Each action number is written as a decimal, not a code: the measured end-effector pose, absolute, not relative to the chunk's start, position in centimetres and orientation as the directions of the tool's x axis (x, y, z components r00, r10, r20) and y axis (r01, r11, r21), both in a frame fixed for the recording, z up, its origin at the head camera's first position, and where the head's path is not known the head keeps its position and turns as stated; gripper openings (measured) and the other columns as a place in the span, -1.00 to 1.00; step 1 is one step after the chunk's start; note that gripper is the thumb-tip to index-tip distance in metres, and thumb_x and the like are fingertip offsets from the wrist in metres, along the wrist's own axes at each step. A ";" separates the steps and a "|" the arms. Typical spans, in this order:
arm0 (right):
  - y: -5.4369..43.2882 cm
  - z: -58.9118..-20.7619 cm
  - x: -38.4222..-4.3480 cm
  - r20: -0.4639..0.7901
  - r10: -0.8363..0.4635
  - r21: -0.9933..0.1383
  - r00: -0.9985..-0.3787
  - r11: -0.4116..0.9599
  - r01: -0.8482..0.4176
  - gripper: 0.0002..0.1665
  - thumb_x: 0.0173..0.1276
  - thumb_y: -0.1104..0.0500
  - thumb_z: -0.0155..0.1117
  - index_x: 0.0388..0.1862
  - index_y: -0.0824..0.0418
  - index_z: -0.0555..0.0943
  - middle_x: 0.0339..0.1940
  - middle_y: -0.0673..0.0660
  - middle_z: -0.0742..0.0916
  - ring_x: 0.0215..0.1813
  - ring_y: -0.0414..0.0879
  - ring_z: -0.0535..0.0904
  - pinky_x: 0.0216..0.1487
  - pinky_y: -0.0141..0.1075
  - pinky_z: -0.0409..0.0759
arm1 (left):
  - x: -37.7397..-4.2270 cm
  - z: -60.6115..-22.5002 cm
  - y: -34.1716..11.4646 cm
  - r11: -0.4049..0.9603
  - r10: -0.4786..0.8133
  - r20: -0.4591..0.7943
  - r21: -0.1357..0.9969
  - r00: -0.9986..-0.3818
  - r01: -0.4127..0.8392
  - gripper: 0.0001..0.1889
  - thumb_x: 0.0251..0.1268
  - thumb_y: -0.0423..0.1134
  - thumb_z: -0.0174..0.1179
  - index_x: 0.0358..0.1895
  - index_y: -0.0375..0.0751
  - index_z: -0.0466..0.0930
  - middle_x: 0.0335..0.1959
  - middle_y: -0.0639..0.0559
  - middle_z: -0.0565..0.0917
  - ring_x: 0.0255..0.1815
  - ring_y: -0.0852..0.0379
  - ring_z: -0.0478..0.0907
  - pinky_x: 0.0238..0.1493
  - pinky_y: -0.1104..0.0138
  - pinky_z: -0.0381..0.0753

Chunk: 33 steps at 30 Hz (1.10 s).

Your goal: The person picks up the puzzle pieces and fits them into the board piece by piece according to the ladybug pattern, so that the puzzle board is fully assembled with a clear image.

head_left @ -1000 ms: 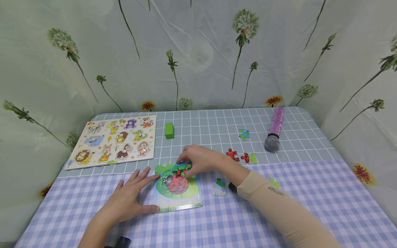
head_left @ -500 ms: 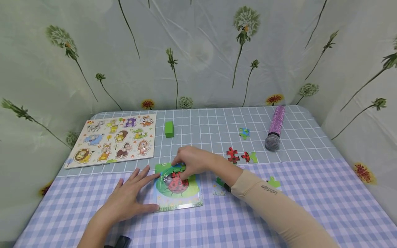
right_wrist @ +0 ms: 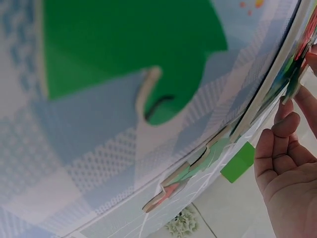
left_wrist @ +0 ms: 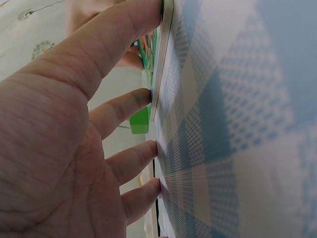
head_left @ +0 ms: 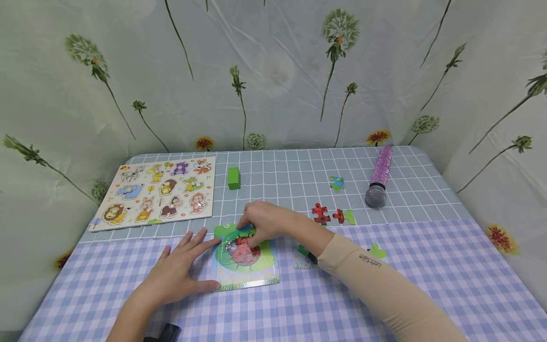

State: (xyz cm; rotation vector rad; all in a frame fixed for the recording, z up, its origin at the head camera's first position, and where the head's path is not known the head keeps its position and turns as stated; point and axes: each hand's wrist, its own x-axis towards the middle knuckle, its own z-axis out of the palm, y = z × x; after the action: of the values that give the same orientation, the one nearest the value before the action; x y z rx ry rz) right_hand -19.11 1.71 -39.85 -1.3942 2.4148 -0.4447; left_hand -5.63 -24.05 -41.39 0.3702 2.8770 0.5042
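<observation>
A ladybug jigsaw board (head_left: 267, 278) lies on the checked cloth in front of me. My left hand (head_left: 173, 275) is spread out flat along its left side, thumb at the near corner and index finger at the left edge. Over the upper part of the board, my right hand (head_left: 269, 221) pinches a jigsaw piece (right_wrist: 295, 82), which appears tilted in the right wrist view. The hand covers most of that piece in the head view. Close to the right wrist lies a loose green-and-white jigsaw piece (head_left: 301, 261), partly hidden by the wrist.
Farther right lie a red jigsaw piece (head_left: 320, 213), a red-and-green piece (head_left: 344, 216), a blue-green piece (head_left: 336, 183) and a green piece (head_left: 377, 251). A glittery microphone (head_left: 376, 194) lies behind them. A green block (head_left: 233, 178) and animal puzzle board (head_left: 160, 194) are at the back left.
My right hand has shifted slightly left with the pinched piece, which showed more clearly one second ago. From half a second ago it barely moves. The left hand stays in place.
</observation>
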 end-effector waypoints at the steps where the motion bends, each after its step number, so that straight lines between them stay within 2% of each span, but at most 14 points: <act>1: 1.7 -39.9 -19.1 -0.116 -0.873 -0.417 -0.475 0.476 -0.774 -0.48 0.27 0.06 0.61 0.20 0.15 0.81 0.03 0.05 0.84 0.02 -0.16 0.66 0.07 -0.38 0.68 | -5.6 -41.4 -24.0 0.910 0.277 -0.150 0.357 -0.949 0.209 0.04 -0.07 0.49 0.54 0.59 0.35 0.42 0.74 -0.12 0.25 0.72 -0.47 0.13 0.38 -0.71 0.06; 23: 1.8 -39.3 -18.7 -0.112 -0.874 -0.452 -0.472 0.468 -0.760 -0.53 0.37 0.08 0.61 0.22 0.20 0.79 0.10 0.08 0.85 0.14 -0.10 0.72 0.18 -0.37 0.69 | -5.7 -41.1 -23.9 0.914 0.290 -0.170 0.340 -0.942 0.220 0.07 -0.07 0.47 0.56 0.61 0.31 0.40 0.74 -0.19 0.25 0.70 -0.53 0.13 0.35 -0.72 0.10; 28: 1.8 -39.3 -18.7 -0.118 -0.862 -0.450 -0.493 0.489 -0.747 -0.52 0.33 0.05 0.64 0.19 0.16 0.80 0.02 0.08 0.83 0.05 -0.11 0.71 0.11 -0.35 0.68 | -5.7 -41.0 -23.9 0.915 0.293 -0.165 0.334 -0.942 0.226 0.09 -0.10 0.49 0.55 0.61 0.31 0.41 0.73 -0.20 0.27 0.68 -0.54 0.16 0.32 -0.72 0.13; 33: 1.9 -39.5 -18.7 -0.120 -0.845 -0.457 -0.521 0.513 -0.726 -0.60 0.31 0.02 0.66 0.05 0.13 0.77 -0.09 0.05 0.78 -0.05 -0.13 0.66 0.03 -0.36 0.64 | -5.7 -40.8 -23.8 0.916 0.286 -0.170 0.337 -0.943 0.217 0.08 -0.10 0.50 0.55 0.60 0.30 0.42 0.72 -0.20 0.29 0.68 -0.52 0.18 0.34 -0.70 0.16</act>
State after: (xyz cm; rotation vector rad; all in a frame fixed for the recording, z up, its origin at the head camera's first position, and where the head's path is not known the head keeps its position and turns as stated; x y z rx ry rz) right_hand -18.72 1.87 -39.47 -1.3100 2.4304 -0.5068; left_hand -5.75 -23.78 -40.78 0.3806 2.8618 0.4671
